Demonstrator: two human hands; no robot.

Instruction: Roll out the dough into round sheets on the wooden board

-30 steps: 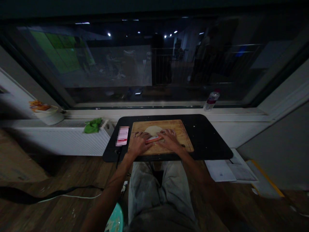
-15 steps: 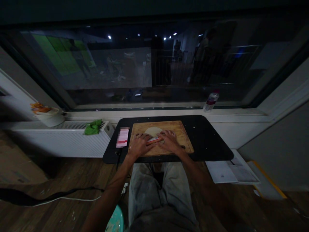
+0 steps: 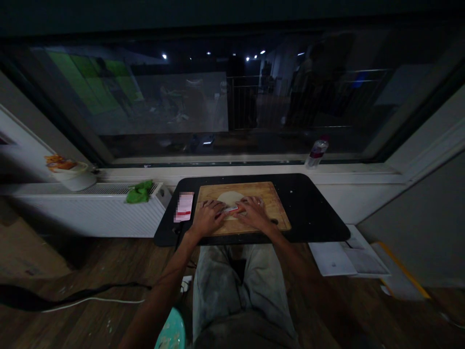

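Observation:
A flat, pale round of dough lies on a wooden cutting board. Across its near part is a slim orange-red rolling pin with a white label, mostly covered by my hands. My left hand curls over the pin's left end, and my right hand holds down its right side. Both sets of fingers rest on the pin and hide the dough's near edge. Beyond my right wrist a small dark spot shows at the board's edge; what it is I cannot make out.
The board sits on a black table, with a phone at left. A bottle stands on the windowsill. A green cloth and white tub are on the radiator. A turquoise basin is on the floor.
The rolling pin has turned, so its label faces differently and less orange shows. My left hand has shifted slightly; my right hand stays nearly in place.

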